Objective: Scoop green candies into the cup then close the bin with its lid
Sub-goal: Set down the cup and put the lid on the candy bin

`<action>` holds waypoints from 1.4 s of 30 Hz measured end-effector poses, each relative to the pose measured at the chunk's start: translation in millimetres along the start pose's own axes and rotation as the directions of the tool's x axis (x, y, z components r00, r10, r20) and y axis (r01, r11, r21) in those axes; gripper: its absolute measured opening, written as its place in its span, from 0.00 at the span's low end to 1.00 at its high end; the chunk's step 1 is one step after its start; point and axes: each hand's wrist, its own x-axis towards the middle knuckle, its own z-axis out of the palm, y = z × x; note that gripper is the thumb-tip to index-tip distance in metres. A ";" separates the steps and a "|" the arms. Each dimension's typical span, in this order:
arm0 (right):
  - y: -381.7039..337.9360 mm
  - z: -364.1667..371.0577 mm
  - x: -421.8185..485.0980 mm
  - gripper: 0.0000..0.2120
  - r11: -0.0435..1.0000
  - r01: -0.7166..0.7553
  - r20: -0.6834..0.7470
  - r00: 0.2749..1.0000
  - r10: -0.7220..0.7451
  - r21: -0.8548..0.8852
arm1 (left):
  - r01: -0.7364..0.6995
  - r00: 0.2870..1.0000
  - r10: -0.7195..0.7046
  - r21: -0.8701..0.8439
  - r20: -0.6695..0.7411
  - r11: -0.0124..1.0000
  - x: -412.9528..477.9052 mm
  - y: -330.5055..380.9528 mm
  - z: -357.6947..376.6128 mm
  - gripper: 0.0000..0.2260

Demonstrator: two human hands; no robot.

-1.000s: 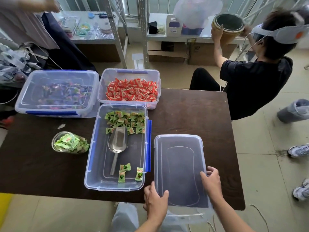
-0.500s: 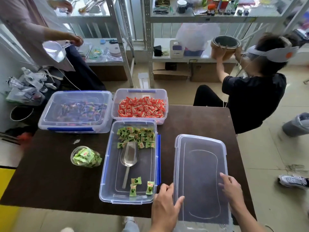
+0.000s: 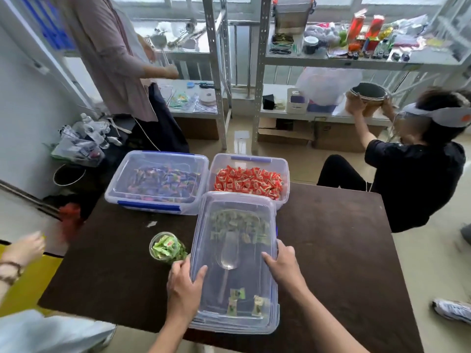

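Observation:
The clear lid (image 3: 239,212) now lies over the bin of green candies (image 3: 237,324) at the near middle of the dark table (image 3: 344,250). Through it I see green candies (image 3: 239,225) at the far end, a metal scoop (image 3: 228,253) and three loose candies near the front. My left hand (image 3: 184,284) grips the lid's left edge, thumb on top. My right hand (image 3: 284,263) holds the lid's right edge. A clear cup (image 3: 165,248) full of green candies stands just left of the bin.
A lidded bin of purple candies (image 3: 158,182) and an open bin of red candies (image 3: 248,183) stand behind. One person sits at the right (image 3: 413,182), another stands back left (image 3: 112,59). Another's hand (image 3: 23,248) shows at the left edge. Metal shelves stand behind.
Both hands carried the lid from the table's right side leftward onto the green candy bin. The view tilted upward.

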 end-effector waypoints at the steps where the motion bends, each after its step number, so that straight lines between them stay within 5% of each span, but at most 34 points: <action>1: -2.0 6.9 0.7 0.15 1.000 -0.012 0.000 1.000 0.012 -0.001 | 0.008 1.000 -0.008 -0.005 0.015 1.000 7.5 -3.3 0.2 0.28; 13: 14.8 34.9 3.1 0.20 0.996 -0.073 -0.078 0.994 0.069 -0.046 | 0.097 0.980 -0.073 -0.124 0.187 0.987 14.5 -25.1 22.5 0.28; 34: 51.3 64.2 -25.6 0.29 0.989 -0.146 -0.206 0.968 0.143 0.001 | -0.048 0.969 -0.010 0.229 0.246 0.972 5.3 -35.4 17.2 0.26; 39: 52.2 65.4 -23.8 0.30 0.974 -0.219 -0.179 0.958 0.224 0.047 | 0.064 0.937 -0.066 0.018 0.343 0.998 14.6 -33.6 17.2 0.27; 42: 53.7 61.5 -21.8 0.33 0.957 -0.205 -0.083 0.971 0.226 0.206 | 0.281 0.868 -0.162 -0.194 0.469 0.940 16.9 -37.5 16.1 0.37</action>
